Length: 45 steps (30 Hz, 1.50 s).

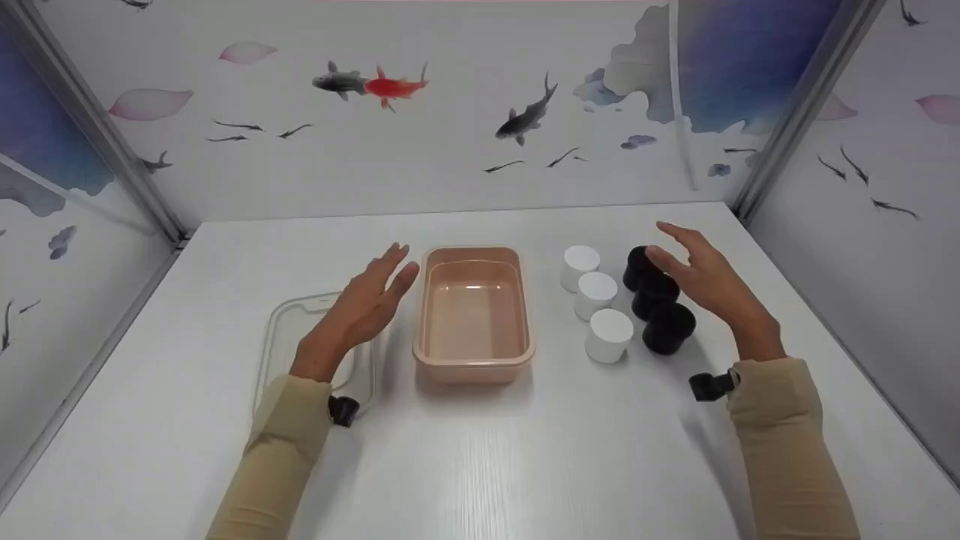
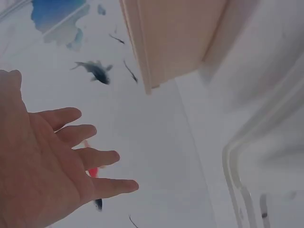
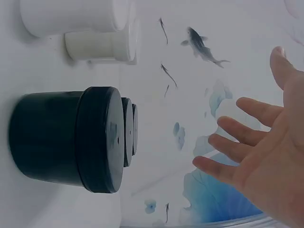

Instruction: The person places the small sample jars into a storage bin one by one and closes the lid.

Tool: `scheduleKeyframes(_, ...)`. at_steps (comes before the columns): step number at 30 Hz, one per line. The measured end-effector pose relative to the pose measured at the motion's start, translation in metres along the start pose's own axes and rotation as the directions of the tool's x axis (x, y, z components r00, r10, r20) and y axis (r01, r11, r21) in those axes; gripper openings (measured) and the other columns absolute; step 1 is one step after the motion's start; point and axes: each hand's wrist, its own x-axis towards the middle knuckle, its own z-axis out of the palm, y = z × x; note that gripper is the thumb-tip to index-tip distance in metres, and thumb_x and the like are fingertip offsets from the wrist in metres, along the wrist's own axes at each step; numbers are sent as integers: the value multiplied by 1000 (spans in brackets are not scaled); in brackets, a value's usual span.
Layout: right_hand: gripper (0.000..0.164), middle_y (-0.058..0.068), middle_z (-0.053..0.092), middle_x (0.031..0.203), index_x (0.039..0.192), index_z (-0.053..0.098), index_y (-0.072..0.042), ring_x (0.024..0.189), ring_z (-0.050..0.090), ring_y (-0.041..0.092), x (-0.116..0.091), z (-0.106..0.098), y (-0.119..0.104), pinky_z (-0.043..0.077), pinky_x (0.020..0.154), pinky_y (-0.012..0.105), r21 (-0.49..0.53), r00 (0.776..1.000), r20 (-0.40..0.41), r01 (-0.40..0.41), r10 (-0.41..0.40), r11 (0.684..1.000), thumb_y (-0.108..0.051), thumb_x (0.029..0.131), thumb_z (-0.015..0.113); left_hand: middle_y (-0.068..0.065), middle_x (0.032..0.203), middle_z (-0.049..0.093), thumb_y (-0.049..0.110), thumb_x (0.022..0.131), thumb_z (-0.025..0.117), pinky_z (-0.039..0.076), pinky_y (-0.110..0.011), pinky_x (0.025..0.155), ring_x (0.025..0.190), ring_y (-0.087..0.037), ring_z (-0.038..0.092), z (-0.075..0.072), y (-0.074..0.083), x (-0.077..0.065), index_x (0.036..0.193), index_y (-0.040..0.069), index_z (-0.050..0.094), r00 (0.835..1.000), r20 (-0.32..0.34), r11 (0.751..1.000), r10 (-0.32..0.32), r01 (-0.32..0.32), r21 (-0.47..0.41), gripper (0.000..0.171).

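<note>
Between the two hands stands a pinkish-beige rectangular plastic box [image 1: 472,371], its top uncovered. To its left, a translucent lid [image 1: 279,337] lies on the table, partly hidden under the left arm. My left hand [image 1: 364,304] hovers over the lid beside the box, holding nothing; its fingers are spread in the left wrist view. On the right are three white lidded jars [image 1: 609,336] in a row. Next to them runs a row of three black lidded jars [image 1: 667,328]. Above the black jars my right hand [image 1: 709,277] is held with fingers extended and nothing in it.
The white table [image 1: 480,465] is bounded by printed panels with fish and petals, such as the back wall [image 1: 450,165]. Metal posts [image 1: 806,112] stand at the corners. A small black camera sits on the left wrist [image 1: 344,411] and another on the right wrist [image 1: 709,386].
</note>
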Motion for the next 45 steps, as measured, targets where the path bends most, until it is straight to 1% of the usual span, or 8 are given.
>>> scheduleKeyframes(11,61,16,41,156,152,43,-17,147,34,39,-27,-10,28,35,117,61,106,999,37,-27,24,994,-45,100,59,-9,165,29,57,107,22,20,-51,130,155,-29,23,19,-2,-14,157,16,34,998,-65,960,9,-27,-280,66)
scheduleKeyframes(19,56,-2,50,149,147,48,-16,131,47,-4,-35,-15,59,41,96,10,133,997,73,-18,8,991,-36,98,65,-19,157,42,44,109,35,53,-48,109,139,-37,49,33,-12,-3,155,6,36,997,-8,915,-77,67,-397,60)
scheduleKeyframes(23,56,-6,51,146,147,46,-12,124,48,-12,-34,-10,76,41,92,3,193,994,107,-14,-6,981,-28,98,67,-21,151,47,35,108,43,60,-43,99,128,-36,60,35,-14,0,154,5,35,993,13,888,-114,108,-448,55)
scheduleKeyframes(31,59,-5,51,142,146,42,-6,123,50,-9,-36,-5,93,43,96,6,235,985,167,-70,30,969,-24,96,69,-20,147,51,29,106,50,65,-36,85,117,-33,67,42,-17,3,153,9,38,986,2,870,-168,149,-471,52)
scheduleKeyframes(34,65,4,45,148,147,37,-6,127,48,-2,-36,-4,94,41,110,26,199,974,217,-116,72,973,-25,95,70,-20,146,52,26,105,53,66,-34,80,112,-31,69,44,-20,3,154,9,37,982,16,862,-188,173,-476,54)
scheduleKeyframes(38,73,18,33,155,149,30,-4,140,39,26,-36,-4,93,32,115,62,161,956,270,-158,111,974,-26,93,71,-19,139,58,21,102,58,65,-29,71,104,-26,71,45,-21,5,152,9,39,970,57,838,-237,233,-493,55)
scheduleKeyframes(41,76,22,30,157,148,28,-2,144,31,43,-36,-4,94,28,115,69,138,948,292,-172,126,975,-27,91,72,-20,131,63,19,101,59,64,-27,65,97,-22,71,46,-21,6,151,7,41,963,81,823,-258,263,-503,55)
scheduleKeyframes(45,78,24,32,154,146,29,0,144,30,47,-37,-1,95,28,116,68,118,942,303,-187,144,975,-26,89,75,-20,124,67,17,100,60,63,-25,62,92,-19,70,47,-21,7,150,7,42,958,103,817,-269,283,-503,54)
